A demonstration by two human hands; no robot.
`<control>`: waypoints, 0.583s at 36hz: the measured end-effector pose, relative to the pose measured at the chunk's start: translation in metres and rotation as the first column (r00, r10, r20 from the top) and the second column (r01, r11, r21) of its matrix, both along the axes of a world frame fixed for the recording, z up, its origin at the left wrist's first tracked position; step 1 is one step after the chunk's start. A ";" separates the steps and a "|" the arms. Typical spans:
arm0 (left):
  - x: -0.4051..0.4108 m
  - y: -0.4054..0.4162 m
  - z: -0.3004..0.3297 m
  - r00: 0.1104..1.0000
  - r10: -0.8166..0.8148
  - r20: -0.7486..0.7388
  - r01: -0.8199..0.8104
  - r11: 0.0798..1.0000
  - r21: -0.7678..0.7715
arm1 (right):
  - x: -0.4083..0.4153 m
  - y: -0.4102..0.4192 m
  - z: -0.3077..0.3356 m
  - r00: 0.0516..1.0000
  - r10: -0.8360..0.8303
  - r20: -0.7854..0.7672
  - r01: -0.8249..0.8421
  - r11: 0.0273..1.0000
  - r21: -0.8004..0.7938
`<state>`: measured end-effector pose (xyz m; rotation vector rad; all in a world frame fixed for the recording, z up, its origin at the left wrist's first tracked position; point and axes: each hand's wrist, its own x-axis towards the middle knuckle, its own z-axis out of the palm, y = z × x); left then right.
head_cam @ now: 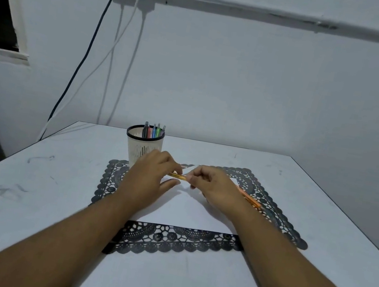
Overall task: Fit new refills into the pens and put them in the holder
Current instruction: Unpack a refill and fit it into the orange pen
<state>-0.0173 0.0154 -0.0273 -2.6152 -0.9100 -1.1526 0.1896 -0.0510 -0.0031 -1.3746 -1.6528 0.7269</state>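
I hold an orange pen barrel (pixel 177 176) level between both hands, just above the white sheet (pixel 187 208) that lies on the black lace mat (pixel 279 217). My left hand (pixel 152 174) has its fingers curled over the barrel's left end, the thumb stretched out below. My right hand (pixel 211 185) pinches at the other end, its grip narrow; whether it has the refill or only the barrel's tip I cannot tell, since the fingers cover the join. A pale thin piece (pixel 188 166) lies just behind my fingers, too small to name. I judge that I keep the barrel low and level so a loose part would drop onto the sheet, not roll off the bench (pixel 25 177).

Another orange pen (pixel 249 199) lies slantwise behind my right wrist, partly hidden by it. The holder (pixel 143 148), already carrying several pens (pixel 153 132), stands just behind my left hand on the mat's far left corner. I should lift clear before reaching across. There is open room to the right.
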 end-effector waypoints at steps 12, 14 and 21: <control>-0.010 0.005 0.003 0.998 0.056 -0.022 -0.058 0.992 -0.115 | 0.010 0.003 -0.002 0.966 -0.020 -0.256 0.004 0.998 -0.064; -0.011 0.007 0.002 0.998 0.054 -0.008 -0.055 0.988 -0.147 | 0.014 0.006 -0.001 0.959 -0.015 -0.284 0.000 0.998 -0.055; -0.001 0.003 0.004 0.999 -0.035 -0.004 0.034 0.978 -0.207 | 0.006 0.012 -0.007 0.955 0.041 -0.294 -0.047 0.999 -0.015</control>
